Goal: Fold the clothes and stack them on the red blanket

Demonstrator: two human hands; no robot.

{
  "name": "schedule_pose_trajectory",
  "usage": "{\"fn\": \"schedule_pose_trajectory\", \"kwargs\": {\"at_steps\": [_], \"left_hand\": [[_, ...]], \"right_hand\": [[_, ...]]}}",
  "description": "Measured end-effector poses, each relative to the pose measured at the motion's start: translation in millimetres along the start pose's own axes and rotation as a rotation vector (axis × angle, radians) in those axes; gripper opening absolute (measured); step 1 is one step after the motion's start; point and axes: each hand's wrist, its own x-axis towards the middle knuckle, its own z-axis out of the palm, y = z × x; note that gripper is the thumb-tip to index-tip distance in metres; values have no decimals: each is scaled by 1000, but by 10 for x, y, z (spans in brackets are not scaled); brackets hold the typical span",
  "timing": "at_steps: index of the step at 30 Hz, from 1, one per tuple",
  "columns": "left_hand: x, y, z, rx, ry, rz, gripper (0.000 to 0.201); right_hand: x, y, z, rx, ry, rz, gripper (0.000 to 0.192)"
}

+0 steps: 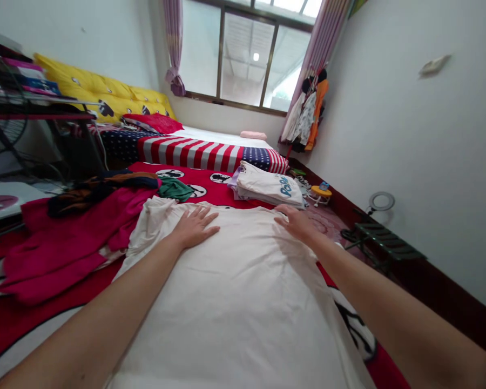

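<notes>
A white T-shirt [235, 302] lies spread out in front of me, with soft wrinkles across it and bunched cloth at its far left corner. My left hand [195, 226] rests flat on its far left part, fingers spread. At the far right corner, my right hand [295, 222] touches the cloth with fingers slightly bent and thumb apart. Just beyond the shirt sits a stack of folded clothes [267, 183], the top one white with blue lettering. To the left lies a heap of loose clothes, with a magenta garment [73, 237] and a dark green one [175, 188].
Under the clothes is a red blanket [146, 167] with white round patches. Behind stands a bed with a striped, starred cover [194, 154]. A desk [36, 114] is at left; a dark green folding stool [389, 243] and a small yellow stool [321, 192] are at right.
</notes>
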Motion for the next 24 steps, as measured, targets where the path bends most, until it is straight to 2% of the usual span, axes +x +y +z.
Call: {"fn": "schedule_pose_trajectory", "kwargs": {"at_steps": [3, 5, 10, 12, 15, 17, 19, 22, 24], "left_hand": [[3, 0, 4, -7, -2, 1, 62], [2, 0, 10, -5, 11, -2, 62], [-4, 32, 18, 13, 30, -4, 60], [-17, 74, 0, 22, 24, -22, 61], [-89, 141, -71, 47, -23, -63, 62], [-200, 140, -142, 77, -68, -44, 59], [-384, 73, -225, 89, -129, 48, 55], [-796, -122, -370, 46, -217, 179, 55], [-1131, -253, -485, -8, -253, 196, 56]], "right_hand": [[-372, 130, -230, -2, 135, 30, 27], [-675, 237, -271, -2, 147, 66, 21], [-1299, 371, -132, -11, 71, 202, 22], [-1429, 351, -71, -4, 61, 234, 23], [-1530, 327, -34, 34, 75, 203, 27], [-1579, 360, -37, 88, 76, 149, 30], [-1638, 437, -42, 140, 61, 78, 34], [-1761, 588, -30, 175, 46, -37, 38], [-1856, 668, -20, 200, 46, -111, 35]]}}
